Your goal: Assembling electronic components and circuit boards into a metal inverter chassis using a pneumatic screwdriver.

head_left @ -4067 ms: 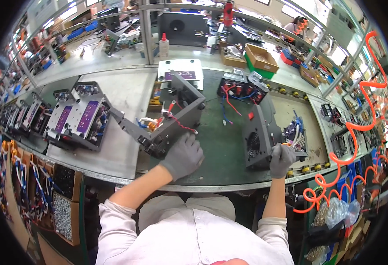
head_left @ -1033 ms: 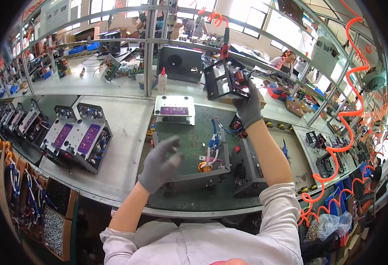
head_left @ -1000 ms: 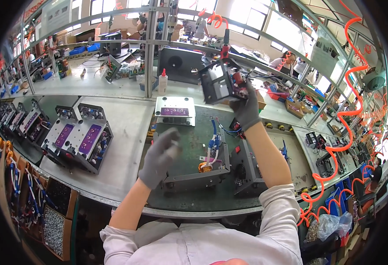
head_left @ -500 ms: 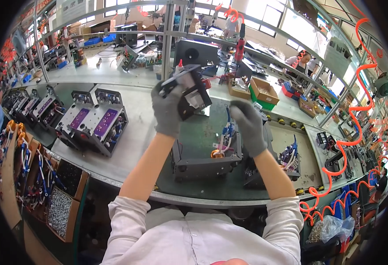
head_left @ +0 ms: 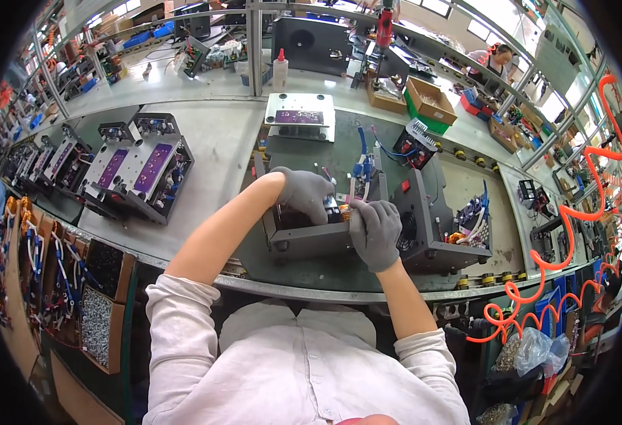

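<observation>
Reaching into an open grey metal case (head_left: 311, 237) near the front edge of the counter (head_left: 219, 142), both gloved hands work close together over its inside. The left hand (head_left: 304, 193) curls down over the back wall of the case, fingers bent as if steadying or pressing a part there, though what it grips, if anything, is hidden beneath the glove. The right hand (head_left: 376, 230) is closed narrowly around a small orange-and-silver part (head_left: 344, 210) at the case's right side, probably holding it in line with the wiring. Blue and red wires (head_left: 362, 164) stand up just behind the hands, likely kept clear of the opening. A second dark case (head_left: 431, 227) sits touching the first on its right, and a white-topped unit (head_left: 300, 117) lies further back. More units with purple boards (head_left: 137, 170) line the counter's left side. The inside of the case is mostly covered by the hands.
</observation>
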Motion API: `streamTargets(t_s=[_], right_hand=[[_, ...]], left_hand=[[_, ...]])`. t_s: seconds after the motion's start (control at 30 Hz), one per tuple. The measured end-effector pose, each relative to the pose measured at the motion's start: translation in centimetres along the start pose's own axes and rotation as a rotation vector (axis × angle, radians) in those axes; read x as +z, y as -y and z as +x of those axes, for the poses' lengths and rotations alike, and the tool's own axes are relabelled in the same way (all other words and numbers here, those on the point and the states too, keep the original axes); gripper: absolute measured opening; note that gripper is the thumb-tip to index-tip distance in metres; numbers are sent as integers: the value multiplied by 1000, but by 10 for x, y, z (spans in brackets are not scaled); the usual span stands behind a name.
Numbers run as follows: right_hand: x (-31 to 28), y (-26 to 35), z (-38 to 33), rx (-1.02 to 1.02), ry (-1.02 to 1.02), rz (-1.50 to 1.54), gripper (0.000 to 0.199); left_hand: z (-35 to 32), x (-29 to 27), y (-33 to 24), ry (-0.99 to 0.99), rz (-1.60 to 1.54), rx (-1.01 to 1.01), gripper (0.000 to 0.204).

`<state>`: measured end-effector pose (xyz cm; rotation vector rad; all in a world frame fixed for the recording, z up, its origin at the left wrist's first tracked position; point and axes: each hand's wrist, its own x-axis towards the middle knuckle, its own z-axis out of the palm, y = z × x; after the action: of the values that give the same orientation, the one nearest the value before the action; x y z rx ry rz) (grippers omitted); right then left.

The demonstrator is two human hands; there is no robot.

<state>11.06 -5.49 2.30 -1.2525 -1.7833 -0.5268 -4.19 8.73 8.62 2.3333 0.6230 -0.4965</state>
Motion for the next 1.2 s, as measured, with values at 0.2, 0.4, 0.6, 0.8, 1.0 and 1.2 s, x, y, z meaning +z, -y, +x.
streamTargets(t_s=[0.2,0.4,0.6,0.8,1.0,1.2], right_hand=[[4,2,-2,-2,-44,-7,21],[2,0,-3,12,-25,-9,22],[-23,9,22,524,159,519,23],[-59,-69,108,560,-51,479,28],[-40,-218,96,201,638,-784,44],[38,-321,14,394,1237,-437,48]], left_hand=[[-1,19,31,-162,-93,91,82],[-38,18,-18,-176,54,-55,83],[-50,59,-41,-466,328,-107,58],[-50,50,-14,-473,292,-154,54],[-44,37,-27,-420,278,-183,50],[-45,44,-12,-468,220,-154,41]])
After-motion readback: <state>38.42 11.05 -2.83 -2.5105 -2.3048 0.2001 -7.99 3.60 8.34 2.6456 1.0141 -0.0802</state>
